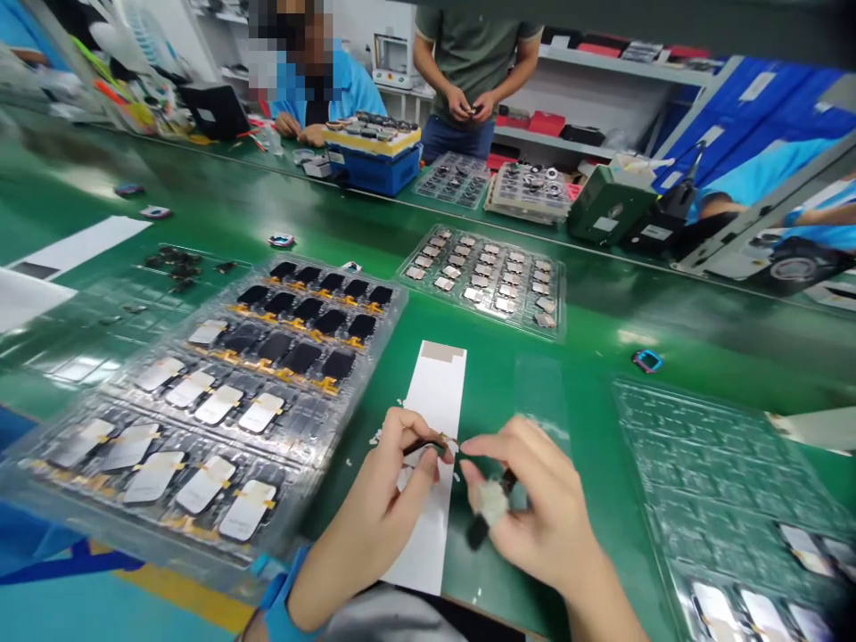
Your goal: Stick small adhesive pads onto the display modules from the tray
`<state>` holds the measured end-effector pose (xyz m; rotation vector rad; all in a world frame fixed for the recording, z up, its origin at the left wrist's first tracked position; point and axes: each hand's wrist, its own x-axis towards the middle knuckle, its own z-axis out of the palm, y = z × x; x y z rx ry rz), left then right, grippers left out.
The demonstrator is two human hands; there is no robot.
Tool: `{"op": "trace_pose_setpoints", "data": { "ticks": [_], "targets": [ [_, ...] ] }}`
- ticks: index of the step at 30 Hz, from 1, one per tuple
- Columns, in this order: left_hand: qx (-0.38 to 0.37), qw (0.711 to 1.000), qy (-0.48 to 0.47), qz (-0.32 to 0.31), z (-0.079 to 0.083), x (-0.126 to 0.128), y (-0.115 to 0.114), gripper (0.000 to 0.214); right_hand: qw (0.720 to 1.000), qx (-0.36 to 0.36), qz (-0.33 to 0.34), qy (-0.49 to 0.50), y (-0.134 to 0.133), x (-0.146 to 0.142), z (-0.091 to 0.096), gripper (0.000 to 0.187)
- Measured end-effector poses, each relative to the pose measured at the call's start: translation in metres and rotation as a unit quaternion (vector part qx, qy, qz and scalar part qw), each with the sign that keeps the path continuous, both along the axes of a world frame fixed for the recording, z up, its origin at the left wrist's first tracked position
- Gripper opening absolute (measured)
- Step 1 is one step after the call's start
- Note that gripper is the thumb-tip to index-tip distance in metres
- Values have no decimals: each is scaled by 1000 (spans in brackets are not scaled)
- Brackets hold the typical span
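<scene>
Now, left hand: thumb and finger pinched on one dark part, above one white strip.
Right hand: thumb and forefinger slightly parted beside it; other fingers curl around one blurred item.
Left tray: fourteen black pieces, ten white ones.

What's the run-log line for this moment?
left hand: pinches small dark part | right hand: holds blurred pale item, near that part | below: white strip | at left: loaded tray

Red boxes lie on shelves behind a standing person, a blue crate nearby.
</scene>
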<state>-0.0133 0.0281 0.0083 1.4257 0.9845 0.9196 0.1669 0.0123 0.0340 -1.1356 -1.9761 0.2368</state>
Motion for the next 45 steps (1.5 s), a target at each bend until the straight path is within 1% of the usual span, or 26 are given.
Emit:
{"op": "trace_pose_setpoints", "data": {
  "ticks": [2,7,11,14,21,24,28,30,34,40,42,45],
  "targets": [
    [-5,1000,-8,-8,-5,3,5,7,999,8,-5,-34,2,-2,-7,17],
    [-19,999,-19,-30,-16,4,13,19,993,50,-33,-104,7,-5,-18,10],
    [-33,998,-38,-27,-19,4,15,19,984,87,-55,-147,8,-6,-22,15],
    [-33,998,-43,-20,-19,4,15,18,981,94,-61,-160,8,-7,-22,18],
    [16,1000,-17,-12,-22,2,16,14,989,52,-62,-123,7,-14,-20,25],
    [31,999,-14,-8,-23,3,17,13,991,48,-73,-100,8,-16,-22,21],
    [28,999,-25,6,-23,5,17,12,997,-14,-58,-45,10,-14,-27,16],
    [19,999,-33,11,-22,5,17,12,998,-28,-48,-28,10,-12,-29,16],
    [25,999,-38,22,-20,5,16,13,999,-6,-45,-25,9,-10,-33,18],
    [52,998,-19,31,-21,4,16,11,999,-5,-38,-13,8,-11,-35,17],
    [55,998,-14,31,-22,3,16,11,999,9,-47,-26,8,-13,-35,17],
    [58,998,-14,27,-22,4,16,11,995,49,-76,-50,7,-17,-35,16]
  ]
}}
